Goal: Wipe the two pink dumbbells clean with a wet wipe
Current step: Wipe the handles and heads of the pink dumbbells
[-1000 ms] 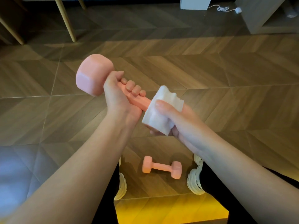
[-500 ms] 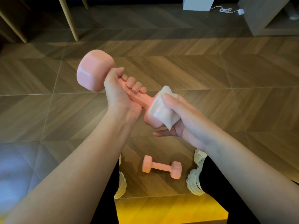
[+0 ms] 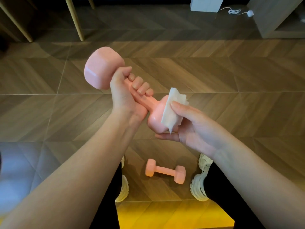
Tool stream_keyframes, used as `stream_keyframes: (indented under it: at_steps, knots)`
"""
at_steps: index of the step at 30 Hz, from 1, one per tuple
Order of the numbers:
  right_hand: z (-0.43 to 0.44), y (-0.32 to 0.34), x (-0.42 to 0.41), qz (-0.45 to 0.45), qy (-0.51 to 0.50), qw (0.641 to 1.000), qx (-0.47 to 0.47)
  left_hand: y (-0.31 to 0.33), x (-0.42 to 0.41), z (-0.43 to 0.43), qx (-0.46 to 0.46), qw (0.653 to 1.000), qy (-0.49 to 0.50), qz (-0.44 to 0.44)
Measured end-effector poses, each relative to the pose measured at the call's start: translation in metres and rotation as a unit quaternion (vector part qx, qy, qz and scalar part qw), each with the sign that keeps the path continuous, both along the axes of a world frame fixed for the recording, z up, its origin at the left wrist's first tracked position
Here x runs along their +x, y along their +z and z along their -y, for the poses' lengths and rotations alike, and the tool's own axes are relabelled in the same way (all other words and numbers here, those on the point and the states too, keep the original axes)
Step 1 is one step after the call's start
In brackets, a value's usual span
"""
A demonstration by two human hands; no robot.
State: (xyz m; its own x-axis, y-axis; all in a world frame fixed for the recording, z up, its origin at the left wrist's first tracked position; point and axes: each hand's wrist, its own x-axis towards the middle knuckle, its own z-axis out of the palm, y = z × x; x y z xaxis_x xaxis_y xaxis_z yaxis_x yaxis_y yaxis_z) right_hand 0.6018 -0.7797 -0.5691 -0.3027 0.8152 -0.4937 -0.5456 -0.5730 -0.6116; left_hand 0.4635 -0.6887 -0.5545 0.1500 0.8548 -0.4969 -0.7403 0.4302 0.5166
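A pink dumbbell (image 3: 103, 70) is held up in the air, tilted, with its far head at upper left. My left hand (image 3: 127, 96) is wrapped around its handle. My right hand (image 3: 189, 123) presses a white wet wipe (image 3: 173, 109) against the right side of the near head, with the fingers cupped under that head. A second pink dumbbell (image 3: 165, 171) lies on the floor between my feet, untouched.
Wood-pattern floor (image 3: 231, 80) all around. My white shoes (image 3: 200, 180) flank the lying dumbbell. Wooden furniture legs (image 3: 74, 19) stand at the upper left. A white box (image 3: 206, 4) with a cable and a grey cabinet (image 3: 277, 17) are at the top right.
My right hand slid the wipe from the handle end down over the near head to its right side. The held dumbbell shifted slightly; the floor dumbbell stayed put.
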Motion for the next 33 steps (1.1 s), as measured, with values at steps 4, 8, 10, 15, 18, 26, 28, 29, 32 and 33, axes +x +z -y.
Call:
stream_keyframes:
  at_steps: [4, 8, 10, 15, 18, 26, 28, 29, 32, 33]
  knots:
    - [-0.003, 0.001, -0.005, 0.036, -0.002, 0.999, -0.016, 0.0, -0.001, -0.001, 0.006, 1.0, 0.001, 0.002]
    - [0.001, 0.003, -0.002, -0.005, 0.045, 0.998, -0.031, -0.001, -0.003, -0.002, 0.012, 1.0, -0.001, 0.001]
    - [0.003, 0.002, -0.003, -0.028, 0.026, 0.999, -0.027, -0.002, -0.001, -0.001, 0.005, 1.0, 0.004, -0.015]
    - [0.003, -0.001, -0.007, 0.158, -0.039, 0.985, 0.047, -0.003, 0.002, 0.0, -0.037, 0.999, 0.017, -0.029]
    - [0.002, -0.002, -0.01, 0.207, -0.042, 0.975, 0.068, -0.003, 0.001, -0.002, -0.056, 0.998, 0.03, -0.015]
    - [0.003, -0.001, -0.012, 0.22, -0.026, 0.97, 0.104, -0.004, -0.001, -0.003, -0.057, 0.997, 0.053, -0.02]
    - [0.002, -0.002, -0.016, 0.224, -0.051, 0.969, 0.087, -0.004, 0.001, -0.001, -0.056, 0.997, 0.044, -0.027]
    - [0.001, -0.002, -0.016, 0.217, -0.054, 0.972, 0.078, -0.003, 0.002, -0.002, -0.054, 0.997, 0.041, -0.029]
    - [0.0, 0.0, -0.01, 0.168, -0.042, 0.984, 0.046, -0.002, 0.001, -0.004, -0.049, 0.998, 0.043, -0.02]
    - [0.001, 0.0, -0.007, 0.129, -0.034, 0.991, 0.028, -0.002, 0.0, -0.004, -0.046, 0.998, 0.042, -0.014]
